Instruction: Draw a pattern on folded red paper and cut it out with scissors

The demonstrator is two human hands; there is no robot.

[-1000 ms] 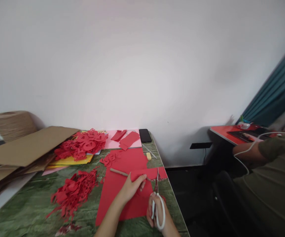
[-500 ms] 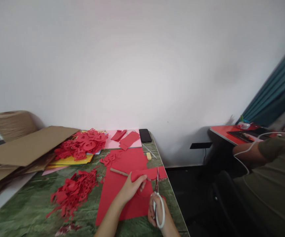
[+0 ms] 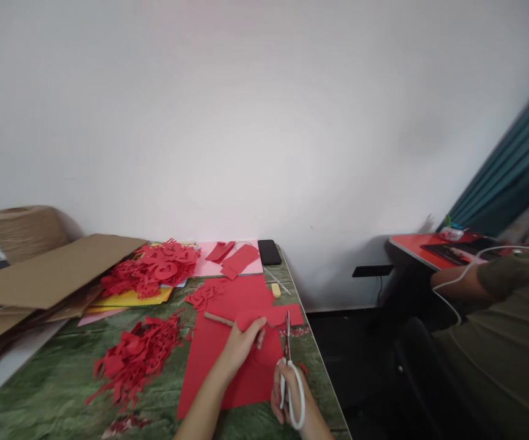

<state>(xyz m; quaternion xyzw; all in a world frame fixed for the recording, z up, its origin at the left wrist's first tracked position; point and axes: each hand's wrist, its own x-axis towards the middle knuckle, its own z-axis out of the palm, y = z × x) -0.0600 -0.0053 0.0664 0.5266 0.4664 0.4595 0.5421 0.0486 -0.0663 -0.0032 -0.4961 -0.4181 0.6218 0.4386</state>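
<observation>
Gripping the white-handled scissors [image 3: 288, 373] in your right hand [image 3: 287, 400], fingers closed through the loops, you point the blades away from you, at the right edge of the red paper sheet [image 3: 228, 366]. Your left hand [image 3: 240, 347] pinches a lifted flap of that sheet between thumb and fingers, just left of the blades. The sheet lies on the green table [image 3: 63, 385], near its right edge. A brown stick [image 3: 218, 318] rests on the paper just beyond your left hand. Red cut-outs [image 3: 136, 357] are heaped to the left, with cardboard [image 3: 49, 269] farther left. A black phone [image 3: 269, 251] sits at the far edge. Another person's sleeve [image 3: 512, 342] shows on the right.
</observation>
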